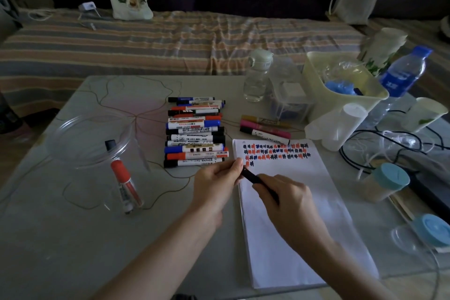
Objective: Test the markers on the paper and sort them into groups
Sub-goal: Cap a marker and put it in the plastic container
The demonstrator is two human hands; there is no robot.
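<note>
A black marker [252, 176] lies between both hands above the left edge of the white paper [292, 226]. My right hand [285, 198] grips its body, and my left hand [219, 180] pinches its upper end, where the cap would be. Rows of red, blue and black test marks [275, 152] fill the paper's top. A row of several sorted markers [194, 133] lies left of the paper. Three more markers [265, 128], yellow, pink and black-white, lie above it. A clear container [92, 139] on its side holds a red marker [125, 184] and a black one.
A water bottle [257, 75], a clear box [289, 95], a cream bin [341, 80], a second bottle [401, 73] and paper cups crowd the table's back right. Cables [379, 143] and blue-lidded jars [387, 181] lie at the right. A striped bed is behind.
</note>
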